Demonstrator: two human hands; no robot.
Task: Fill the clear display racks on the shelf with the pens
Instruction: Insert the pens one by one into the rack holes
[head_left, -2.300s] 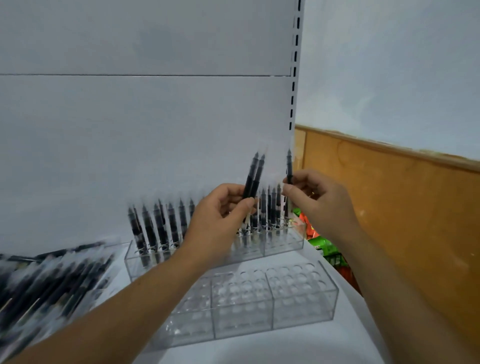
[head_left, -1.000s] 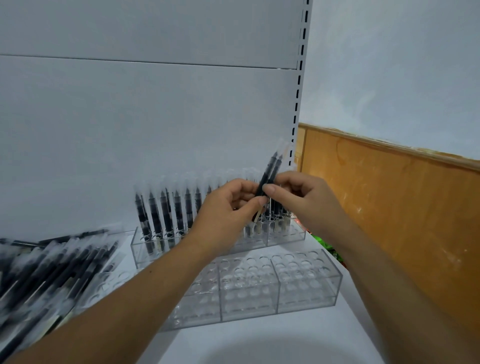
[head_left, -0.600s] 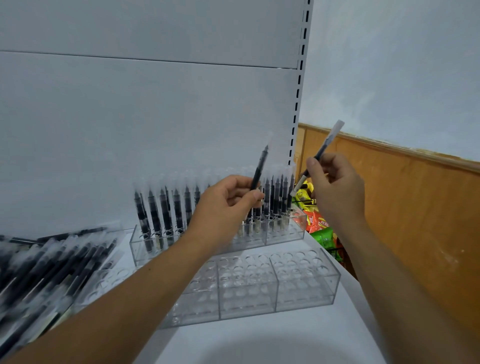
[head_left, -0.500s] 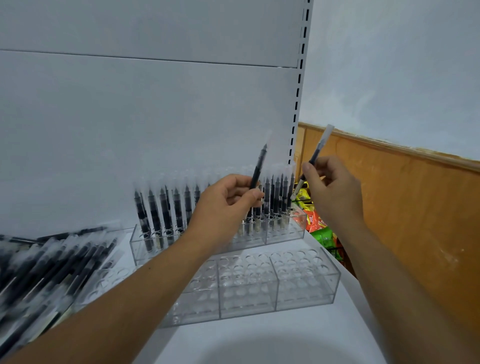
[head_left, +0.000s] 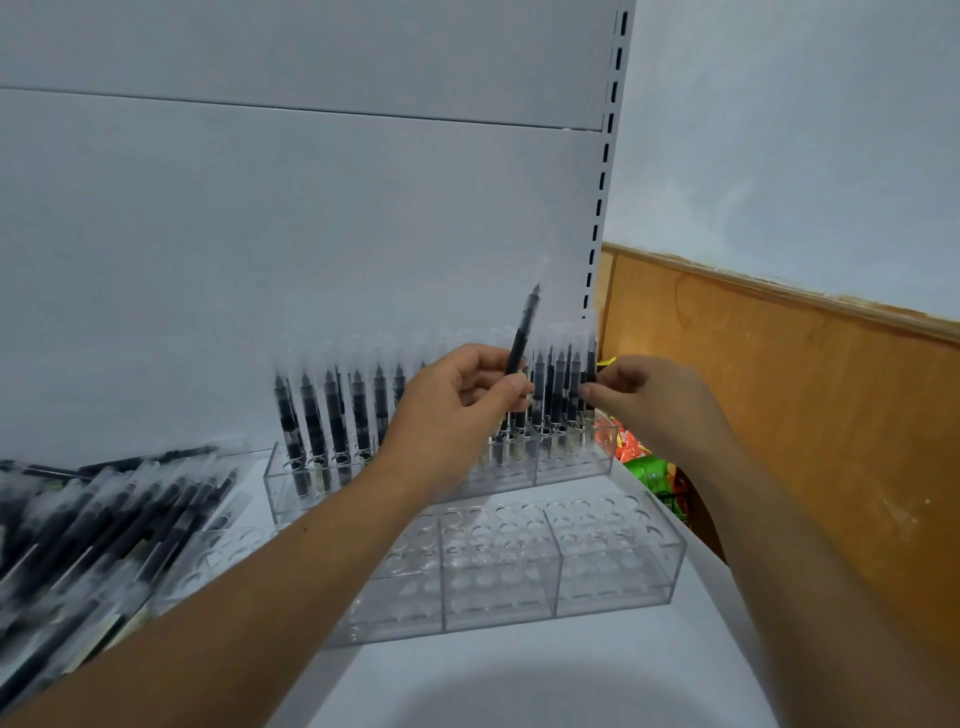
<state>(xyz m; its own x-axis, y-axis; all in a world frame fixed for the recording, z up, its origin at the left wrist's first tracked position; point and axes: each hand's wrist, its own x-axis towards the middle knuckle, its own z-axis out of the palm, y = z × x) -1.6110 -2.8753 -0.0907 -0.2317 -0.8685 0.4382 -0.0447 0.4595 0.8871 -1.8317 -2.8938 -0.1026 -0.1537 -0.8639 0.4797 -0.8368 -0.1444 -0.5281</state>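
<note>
Loose pens (head_left: 104, 525) blurred, cut by left edge; left hand (head_left: 452, 410) hides middle of rear rack (head_left: 571, 462).

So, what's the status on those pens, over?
Left hand holds a raised pen. Right hand pinches another pen at back rack's right end. Front rack empty. Nothing blocking it.

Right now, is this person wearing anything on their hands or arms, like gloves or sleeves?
No. The left hand and right hand are bare, without gloves. The left forearm and right forearm are uncovered to the picture's edge. No sleeve, watch or bracelet shows.
</note>
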